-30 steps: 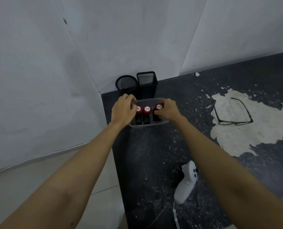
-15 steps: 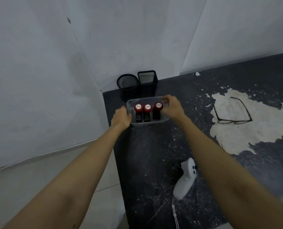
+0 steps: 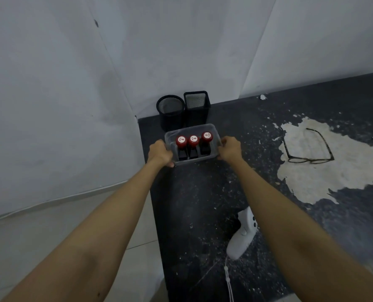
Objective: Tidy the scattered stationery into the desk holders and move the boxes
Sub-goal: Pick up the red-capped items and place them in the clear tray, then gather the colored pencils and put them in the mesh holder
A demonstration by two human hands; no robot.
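Note:
A clear plastic box sits near the back left corner of the dark desk. Inside it stand three stamps with red round tops and black bases. My left hand grips the box's left end and my right hand grips its right end. Just behind the box stand two black mesh holders, a round one and a square one; both look empty from here.
A pair of dark-framed glasses lies on a pale worn patch at the right. A white controller with a cord lies near the front, under my right forearm. White walls close the back and left; the desk's left edge drops to a tiled floor.
Both hands moved from the stamp tops to the box's two ends and took hold of it. The box has shifted slightly toward me, away from the holders.

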